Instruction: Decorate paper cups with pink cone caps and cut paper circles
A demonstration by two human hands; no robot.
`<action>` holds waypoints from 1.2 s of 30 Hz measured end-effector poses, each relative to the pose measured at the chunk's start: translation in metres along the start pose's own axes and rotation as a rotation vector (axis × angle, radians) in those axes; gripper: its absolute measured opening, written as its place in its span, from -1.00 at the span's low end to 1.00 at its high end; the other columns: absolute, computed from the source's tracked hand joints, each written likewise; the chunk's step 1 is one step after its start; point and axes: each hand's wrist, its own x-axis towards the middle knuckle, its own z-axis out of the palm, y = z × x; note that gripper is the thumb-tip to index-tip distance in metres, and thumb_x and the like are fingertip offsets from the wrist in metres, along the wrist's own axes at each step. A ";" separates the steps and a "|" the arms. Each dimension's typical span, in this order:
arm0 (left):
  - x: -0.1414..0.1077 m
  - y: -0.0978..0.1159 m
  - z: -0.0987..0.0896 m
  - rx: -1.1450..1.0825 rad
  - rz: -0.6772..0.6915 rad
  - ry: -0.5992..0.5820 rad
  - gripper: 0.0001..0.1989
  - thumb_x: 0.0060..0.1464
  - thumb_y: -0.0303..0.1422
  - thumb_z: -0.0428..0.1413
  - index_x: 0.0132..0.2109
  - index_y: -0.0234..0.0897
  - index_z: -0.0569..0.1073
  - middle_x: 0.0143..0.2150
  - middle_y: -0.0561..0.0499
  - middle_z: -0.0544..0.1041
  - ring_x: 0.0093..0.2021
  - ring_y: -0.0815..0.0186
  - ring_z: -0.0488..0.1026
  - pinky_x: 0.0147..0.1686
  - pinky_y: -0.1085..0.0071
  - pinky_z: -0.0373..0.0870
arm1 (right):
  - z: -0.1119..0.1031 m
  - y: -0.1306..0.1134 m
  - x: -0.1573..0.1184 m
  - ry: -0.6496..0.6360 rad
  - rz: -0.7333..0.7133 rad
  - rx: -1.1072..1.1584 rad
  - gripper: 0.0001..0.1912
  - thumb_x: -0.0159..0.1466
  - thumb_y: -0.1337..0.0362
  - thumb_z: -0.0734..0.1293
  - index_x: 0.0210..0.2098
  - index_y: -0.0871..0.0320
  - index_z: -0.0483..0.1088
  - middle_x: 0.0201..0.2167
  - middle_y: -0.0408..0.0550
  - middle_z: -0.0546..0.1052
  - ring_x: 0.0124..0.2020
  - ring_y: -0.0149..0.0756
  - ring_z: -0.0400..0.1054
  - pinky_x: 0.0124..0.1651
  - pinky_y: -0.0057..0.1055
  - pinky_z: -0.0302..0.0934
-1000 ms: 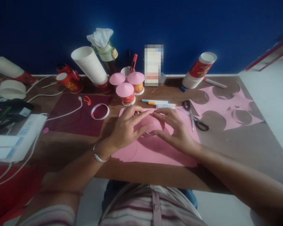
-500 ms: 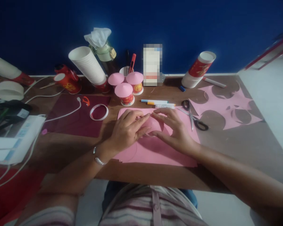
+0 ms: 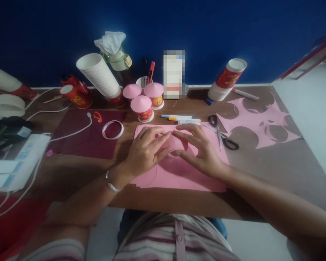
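Centrally, a cone-shaped pink paper piece [image 3: 179, 144] sits over flat pink paper sheets [image 3: 182, 177] on the brown wooden counter [image 3: 81, 177], between the bare left hand [image 3: 142, 153] and right hand [image 3: 203, 149]. Each hand's fingers and thumb are clamped on its slope. Beyond the sheets, three red patterned paper cups [image 3: 145, 115] wear pink conical tops; black-handled metal scissors [image 3: 219, 137] lie at the sheets' right edge.
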 end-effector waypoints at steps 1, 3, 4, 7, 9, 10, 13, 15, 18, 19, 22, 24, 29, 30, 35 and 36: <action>0.000 0.000 0.000 -0.003 -0.008 -0.009 -0.54 0.29 -0.20 0.18 0.26 -0.26 0.46 0.05 -0.20 0.53 0.04 0.12 0.46 0.09 0.12 0.45 | 0.000 0.000 0.000 0.003 0.001 -0.003 -0.48 0.32 0.09 0.46 0.25 -0.10 0.42 0.16 0.06 0.45 0.23 0.01 0.32 0.27 0.10 0.24; 0.000 0.001 0.000 -0.015 -0.033 -0.024 -0.55 0.30 -0.19 0.17 0.25 -0.24 0.46 0.05 -0.19 0.53 0.03 0.12 0.46 0.09 0.12 0.45 | 0.000 0.000 0.000 0.004 0.002 -0.003 -0.49 0.32 0.09 0.45 0.25 -0.11 0.42 0.15 0.05 0.46 0.22 0.02 0.32 0.26 0.12 0.24; 0.000 0.001 0.000 -0.025 -0.042 -0.027 -0.55 0.29 -0.18 0.17 0.25 -0.23 0.47 0.04 -0.18 0.54 0.03 0.12 0.46 0.09 0.11 0.45 | 0.000 -0.001 0.000 0.003 0.003 -0.002 -0.49 0.32 0.09 0.45 0.25 -0.11 0.42 0.15 0.05 0.46 0.23 0.02 0.32 0.26 0.12 0.25; 0.003 0.003 -0.004 -0.086 -0.078 -0.017 -0.57 0.28 -0.18 0.19 0.22 -0.21 0.49 0.05 -0.17 0.53 0.05 0.12 0.46 0.13 0.11 0.42 | -0.001 -0.001 0.000 -0.011 0.011 0.004 -0.49 0.33 0.11 0.45 0.25 -0.11 0.42 0.16 0.06 0.44 0.24 0.01 0.31 0.27 0.10 0.25; 0.006 0.005 -0.007 -0.185 -0.197 0.004 -0.61 0.27 -0.20 0.20 0.18 -0.20 0.51 0.05 -0.15 0.52 0.04 0.16 0.45 0.12 0.17 0.40 | -0.002 -0.002 0.000 -0.013 0.003 0.021 -0.47 0.33 0.12 0.45 0.27 -0.10 0.39 0.17 0.06 0.43 0.24 0.00 0.31 0.28 0.08 0.25; 0.007 0.005 -0.008 -0.273 -0.304 0.020 -0.64 0.27 -0.20 0.19 0.15 -0.21 0.51 0.03 -0.13 0.52 0.01 0.20 0.46 0.08 0.22 0.41 | -0.002 -0.002 0.000 -0.011 -0.003 0.032 -0.46 0.34 0.12 0.45 0.29 -0.10 0.37 0.17 0.07 0.43 0.24 -0.01 0.31 0.28 0.07 0.25; 0.008 0.002 -0.008 -0.660 -0.685 -0.004 -0.73 0.29 -0.12 0.15 -0.06 -0.24 0.48 -0.18 -0.01 0.50 -0.25 0.36 0.43 -0.20 0.41 0.40 | -0.002 -0.001 0.000 -0.001 -0.009 0.053 -0.42 0.33 0.11 0.45 0.31 -0.11 0.34 0.17 0.07 0.43 0.24 0.00 0.31 0.28 0.08 0.26; 0.008 0.000 -0.005 -0.901 -0.867 -0.094 -0.68 0.27 -0.06 0.15 -0.19 -0.25 0.43 -0.36 0.09 0.41 -0.41 0.43 0.33 -0.39 0.48 0.28 | -0.001 -0.001 0.000 -0.005 -0.004 0.055 -0.42 0.32 0.08 0.46 0.30 -0.12 0.34 0.17 0.06 0.43 0.25 0.01 0.31 0.28 0.10 0.26; 0.007 -0.003 -0.001 -1.100 -0.994 -0.211 -0.61 0.21 -0.02 0.20 -0.30 -0.26 0.39 -0.47 0.14 0.32 -0.51 0.48 0.23 -0.50 0.51 0.13 | 0.001 0.000 0.000 -0.017 0.000 0.053 -0.42 0.30 0.07 0.47 0.29 -0.11 0.36 0.17 0.06 0.43 0.25 0.02 0.30 0.28 0.10 0.26; 0.007 -0.003 0.000 -1.136 -1.011 -0.234 -0.60 0.19 -0.01 0.21 -0.31 -0.27 0.40 -0.48 0.14 0.33 -0.52 0.49 0.23 -0.52 0.52 0.10 | 0.001 0.000 0.000 -0.021 0.004 0.051 -0.42 0.30 0.07 0.48 0.29 -0.11 0.36 0.17 0.06 0.43 0.25 0.02 0.30 0.28 0.10 0.26; 0.006 -0.003 0.003 -1.190 -1.032 -0.274 -0.60 0.15 -0.02 0.24 -0.32 -0.28 0.42 -0.49 0.11 0.39 -0.53 0.49 0.27 -0.54 0.52 0.06 | 0.002 0.001 0.000 -0.030 0.014 0.046 -0.41 0.31 0.09 0.48 0.30 -0.12 0.35 0.18 0.07 0.43 0.25 0.01 0.30 0.27 0.11 0.26; 0.006 -0.003 0.004 -1.209 -1.050 -0.276 -0.61 0.13 -0.04 0.27 -0.33 -0.29 0.42 -0.49 0.11 0.39 -0.53 0.49 0.29 -0.54 0.52 0.04 | 0.002 0.002 0.000 -0.027 0.008 0.038 -0.41 0.30 0.10 0.48 0.29 -0.11 0.36 0.17 0.07 0.43 0.24 0.01 0.30 0.28 0.11 0.25; 0.006 -0.003 0.006 -1.256 -1.091 -0.268 -0.60 0.07 -0.05 0.32 -0.34 -0.30 0.43 -0.50 0.12 0.38 -0.54 0.50 0.29 -0.56 0.54 0.06 | 0.002 0.000 0.000 -0.022 0.001 0.032 -0.44 0.30 0.12 0.49 0.26 -0.05 0.40 0.17 0.09 0.45 0.24 0.02 0.31 0.28 0.11 0.25; 0.007 -0.003 0.006 -1.270 -1.097 -0.270 -0.60 0.06 -0.05 0.32 -0.34 -0.31 0.44 -0.51 0.12 0.38 -0.54 0.50 0.29 -0.55 0.54 0.08 | 0.001 -0.001 0.000 -0.021 0.011 0.045 -0.44 0.30 0.10 0.48 0.26 -0.05 0.40 0.17 0.09 0.45 0.25 0.02 0.31 0.28 0.11 0.24; 0.006 -0.002 0.006 -1.346 -1.118 -0.238 -0.59 0.04 -0.09 0.35 -0.37 -0.30 0.40 -0.52 0.15 0.30 -0.55 0.52 0.19 -0.57 0.56 0.05 | 0.000 0.007 -0.002 0.010 0.197 0.326 -0.47 0.34 0.03 0.43 0.26 -0.06 0.37 0.23 0.05 0.44 0.29 -0.04 0.31 0.34 0.09 0.22; 0.006 -0.002 0.006 -1.359 -1.121 -0.232 -0.59 0.04 -0.09 0.35 -0.38 -0.30 0.39 -0.52 0.16 0.28 -0.55 0.53 0.17 -0.57 0.55 0.02 | 0.001 0.011 -0.002 0.031 0.259 0.417 -0.50 0.35 0.04 0.41 0.24 -0.07 0.37 0.23 0.03 0.45 0.29 -0.07 0.32 0.34 0.07 0.22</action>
